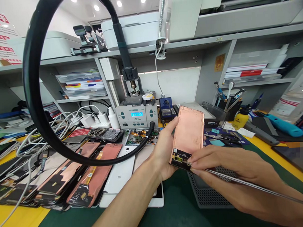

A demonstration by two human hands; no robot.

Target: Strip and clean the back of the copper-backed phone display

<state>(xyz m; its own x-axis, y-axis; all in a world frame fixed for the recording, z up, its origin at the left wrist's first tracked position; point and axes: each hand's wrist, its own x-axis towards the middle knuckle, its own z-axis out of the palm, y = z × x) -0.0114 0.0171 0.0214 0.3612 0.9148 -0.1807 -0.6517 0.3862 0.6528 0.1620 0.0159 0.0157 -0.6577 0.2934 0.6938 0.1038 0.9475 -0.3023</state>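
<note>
A phone screen panel (189, 127) with a copper-coloured back is held up by my left hand (164, 156), whose fingers wrap round its left edge and behind it. Its lower end is black, with a small exposed circuit area. My right hand (233, 177) pinches a long thin metal tool (243, 181), which looks like tweezers. The tool's tip is at the black lower end of the panel, partly hidden by my fingertips.
A hot-air station (136, 115) with a thick black hose (32, 81) arching over the left side stands behind. Copper-backed panels (103, 168) and white phones (120, 171) lie left. A dark perforated tray (211, 191) sits under my right hand; scissors (224, 136) lie beyond.
</note>
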